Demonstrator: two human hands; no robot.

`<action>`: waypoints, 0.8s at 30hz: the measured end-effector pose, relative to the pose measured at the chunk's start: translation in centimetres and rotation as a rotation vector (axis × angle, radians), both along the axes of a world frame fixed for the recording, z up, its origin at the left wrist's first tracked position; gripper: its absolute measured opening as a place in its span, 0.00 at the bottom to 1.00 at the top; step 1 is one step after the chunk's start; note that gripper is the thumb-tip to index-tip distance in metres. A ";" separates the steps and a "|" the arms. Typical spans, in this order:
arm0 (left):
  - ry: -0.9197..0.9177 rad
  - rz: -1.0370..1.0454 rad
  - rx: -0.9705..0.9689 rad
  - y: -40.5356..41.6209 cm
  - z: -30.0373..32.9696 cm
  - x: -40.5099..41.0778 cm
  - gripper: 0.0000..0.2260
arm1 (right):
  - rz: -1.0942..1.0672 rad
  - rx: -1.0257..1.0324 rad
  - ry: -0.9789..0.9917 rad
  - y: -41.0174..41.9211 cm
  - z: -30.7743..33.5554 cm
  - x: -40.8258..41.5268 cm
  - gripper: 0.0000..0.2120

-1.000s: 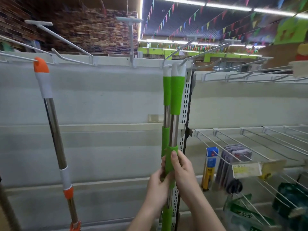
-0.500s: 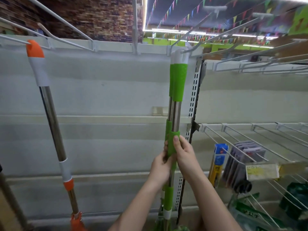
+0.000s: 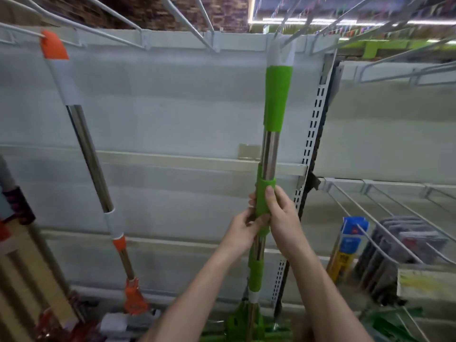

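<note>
A green-and-steel mop handle [image 3: 275,102] hangs upright from a white hook at the top of the shelf wall, its white cap at the hook. A second green handle sits right behind it, mostly hidden. My right hand [image 3: 281,218] grips the green collar at mid-height, thumb pointing up along it. My left hand [image 3: 243,229] holds the pole from the left, just below the collar, fingers curled round it. The green mop base [image 3: 246,327] shows at the bottom.
An orange-and-steel mop [image 3: 92,154] hangs slanted at the left. White wire hooks [image 3: 187,23] jut out overhead. Wire pegs [image 3: 385,213] at the right carry a blue-yellow packet [image 3: 350,240] and dark packets. A perforated upright [image 3: 312,134] stands behind the green mop.
The view has tilted down and closer, so the shelf looks larger. Both hands stay on the green handle at the collar; the handle hangs in the same spot.
</note>
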State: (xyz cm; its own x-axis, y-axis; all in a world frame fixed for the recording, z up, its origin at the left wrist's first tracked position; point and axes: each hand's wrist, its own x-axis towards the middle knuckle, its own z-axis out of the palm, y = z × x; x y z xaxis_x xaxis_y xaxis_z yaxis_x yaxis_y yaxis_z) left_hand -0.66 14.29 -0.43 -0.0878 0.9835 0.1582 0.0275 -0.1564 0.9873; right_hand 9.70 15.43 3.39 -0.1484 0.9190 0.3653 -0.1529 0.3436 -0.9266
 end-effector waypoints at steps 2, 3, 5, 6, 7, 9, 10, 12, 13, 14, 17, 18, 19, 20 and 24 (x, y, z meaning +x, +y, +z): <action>0.017 0.024 -0.006 -0.1 -0.1 0.1 0.03 | -0.006 0.025 -0.010 -0.2 0.0 -0.1 0.21; 0.030 0.037 -0.008 -0.2 -0.2 0.2 0.03 | -0.011 0.034 -0.009 -0.3 -0.1 -0.2 0.20; 0.070 0.064 -0.001 -0.4 -0.5 0.4 0.07 | -0.032 0.055 -0.009 -0.5 -0.4 -0.3 0.17; 0.095 0.078 0.001 -0.5 -0.7 0.5 0.07 | -0.050 0.073 -0.013 -0.6 -0.6 -0.3 0.15; 0.110 0.097 0.006 -0.6 -0.9 0.4 0.07 | -0.070 0.097 -0.023 -0.6 -0.9 -0.5 0.13; 0.120 0.118 0.021 -0.9 -1.0 -0.1 0.07 | -0.141 0.161 -0.038 -0.7 -1.2 -0.6 0.10; 0.120 0.125 0.022 -1.0 -1.0 -0.7 0.09 | -0.181 0.190 -0.033 -0.8 -1.3 -0.7 0.10; 0.119 0.144 0.026 -1.8 -0.9 -2.3 0.13 | -0.281 0.242 0.000 -1.1 -1.4 -0.9 0.11; 0.122 0.162 0.033 -2.2 -0.8 -3.3 0.14 | -0.346 0.273 0.016 -1.5 -1.3 -1.0 0.12; 0.124 0.181 0.048 -2.7 -0.7 -4.5 0.13 | -0.421 0.308 0.020 -1.9 -1.1 -1.3 0.13; 0.106 0.226 0.098 -4.8 -0.2 -8.3 0.10 | -0.554 0.406 0.018 -3.7 -0.8 -3.1 0.13; 0.084 0.230 0.108 -5.5 0.0 -9.6 0.10 | -0.547 0.440 0.017 -4.5 -0.7 -4.2 0.13; 0.068 0.227 0.117 -6.5 0.4 -11.1 0.09 | -0.525 0.466 0.014 -5.5 -1.0 -5.5 0.12; 0.046 0.232 0.131 -7.3 0.8 -12.2 0.08 | -0.501 0.489 0.000 -6.1 -1.1 -6.6 0.11; 0.014 0.265 0.160 -12.6 1.6 -18.8 0.07 | -0.265 0.292 -0.036 -9.5 -2.4 -12.6 0.09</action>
State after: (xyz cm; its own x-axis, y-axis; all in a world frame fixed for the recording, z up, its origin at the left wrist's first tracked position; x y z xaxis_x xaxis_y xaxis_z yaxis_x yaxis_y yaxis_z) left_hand -19.47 1.67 1.22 -0.3342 0.8893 0.3121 0.1019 -0.2951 0.9500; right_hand -2.87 5.89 0.96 0.0628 0.7851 0.6161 0.0073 0.6170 -0.7870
